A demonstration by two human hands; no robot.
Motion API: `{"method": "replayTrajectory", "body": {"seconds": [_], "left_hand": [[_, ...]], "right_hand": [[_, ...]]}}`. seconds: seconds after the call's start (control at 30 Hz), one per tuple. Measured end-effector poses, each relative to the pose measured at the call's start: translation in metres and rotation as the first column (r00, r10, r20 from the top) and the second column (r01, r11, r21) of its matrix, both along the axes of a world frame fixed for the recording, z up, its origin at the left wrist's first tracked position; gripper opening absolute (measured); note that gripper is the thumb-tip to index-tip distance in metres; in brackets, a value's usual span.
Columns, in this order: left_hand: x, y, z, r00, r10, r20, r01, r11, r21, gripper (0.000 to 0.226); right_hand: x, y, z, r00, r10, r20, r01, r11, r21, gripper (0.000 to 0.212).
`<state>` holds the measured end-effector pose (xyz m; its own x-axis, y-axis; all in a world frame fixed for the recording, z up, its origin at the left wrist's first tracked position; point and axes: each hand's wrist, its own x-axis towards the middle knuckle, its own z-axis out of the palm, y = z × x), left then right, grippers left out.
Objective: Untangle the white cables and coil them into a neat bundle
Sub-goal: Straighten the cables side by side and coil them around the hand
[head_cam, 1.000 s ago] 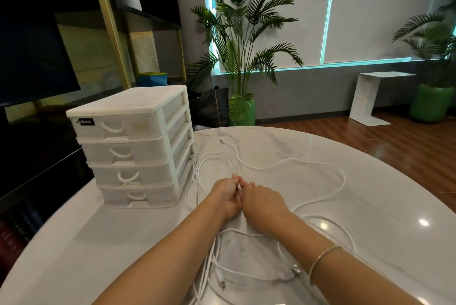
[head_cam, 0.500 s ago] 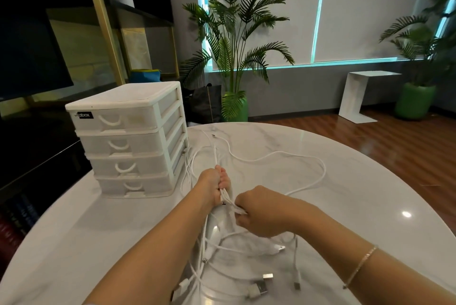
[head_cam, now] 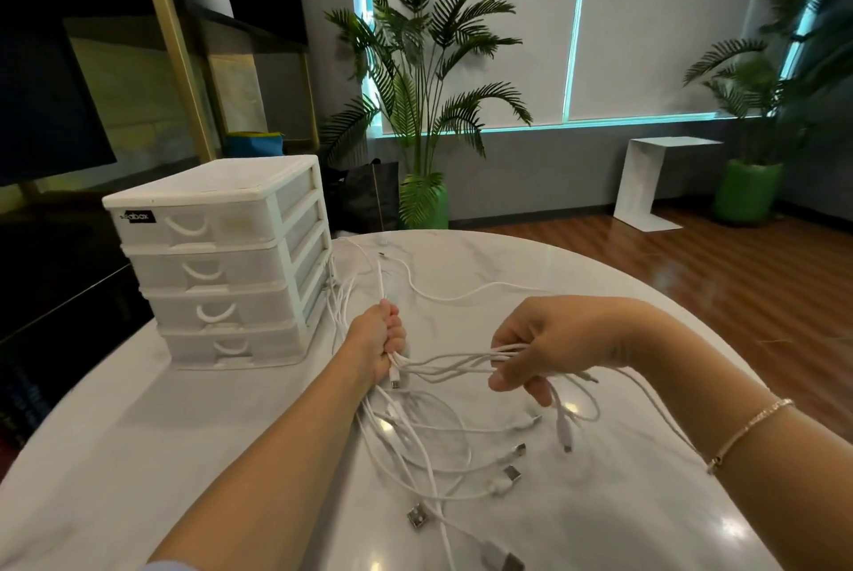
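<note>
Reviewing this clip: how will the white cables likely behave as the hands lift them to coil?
Likely floppy: the white cables sag between the left hand and right hand. Probably light, since a loose grip holds several. The plug ends may swing and snag on the loops lying on the table.

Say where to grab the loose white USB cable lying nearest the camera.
Grip the white USB cable on the round cord just behind its metal plug, coming from above. It lies flat on the marble table, clear of the left hand and right hand; the plug likely stops fingers slipping off.
</note>
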<state>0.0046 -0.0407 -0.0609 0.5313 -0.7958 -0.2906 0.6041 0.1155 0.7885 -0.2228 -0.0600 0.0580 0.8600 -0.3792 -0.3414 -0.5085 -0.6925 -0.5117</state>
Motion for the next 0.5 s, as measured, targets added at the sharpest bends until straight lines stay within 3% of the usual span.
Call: {"method": "replayTrajectory", "body": {"seconds": [0.2,0.37,0.5], "left_hand": [[0.002,0.000,-0.001,0.997,-0.007,0.079,0.007,1.000,0.004,0.035],[0.010,0.004,-0.002,0.992,-0.024,0.125,0.022,1.000,0.020,0.034],[0.013,0.005,-0.001,0.992,-0.027,0.120,0.024,0.999,0.026,0.034]], "right_hand": [[-0.018,-0.010,0.019,0.993,-0.046,0.109,0.024,0.980,0.196,0.010],[-0.031,-0.027,0.018,0.982,-0.181,-0.045,0.187,0.955,0.232,0.027],[-0.037,-0.038,0.003,0.960,-0.231,-0.157,0.249,0.963,0.107,0.040]]}}
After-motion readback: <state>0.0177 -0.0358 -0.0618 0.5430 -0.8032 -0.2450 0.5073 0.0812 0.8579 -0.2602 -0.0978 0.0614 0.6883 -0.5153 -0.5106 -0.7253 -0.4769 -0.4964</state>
